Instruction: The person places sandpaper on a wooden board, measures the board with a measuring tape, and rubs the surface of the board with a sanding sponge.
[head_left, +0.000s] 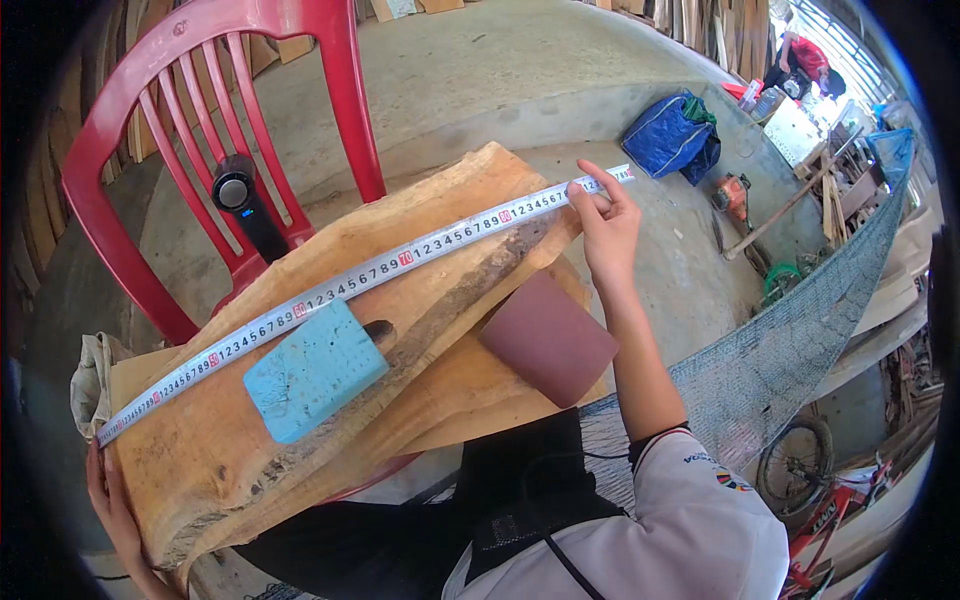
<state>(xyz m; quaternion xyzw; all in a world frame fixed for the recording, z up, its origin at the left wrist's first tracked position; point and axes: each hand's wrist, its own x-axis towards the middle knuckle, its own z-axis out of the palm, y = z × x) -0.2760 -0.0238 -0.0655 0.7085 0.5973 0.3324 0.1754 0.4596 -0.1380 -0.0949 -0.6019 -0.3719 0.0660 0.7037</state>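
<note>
A silver tape measure blade point(352, 280) is stretched lengthwise over a thick wooden slab point(430, 315) with rough, darkened edges. My right hand point(608, 225) pinches the blade between thumb and fingers beyond the slab's upper right end. At the lower left end, my left hand point(118, 505) has its fingers against the slab's edge, at the blade's other end; part of it is hidden. A pitted light-blue block point(315, 370) lies on the slab just below the blade. Brown-red sandpaper point(550, 340), curved over, rests on the lower wood near my right forearm.
Behind the slab stands a red plastic chair point(345, 90), with a black cylindrical device point(245, 200) against its back. A grey-blue net hammock point(740, 370) stretches along the right. Farther off are a blue bag point(670, 135), a bicycle wheel point(795, 465) and a person in red point(805, 60).
</note>
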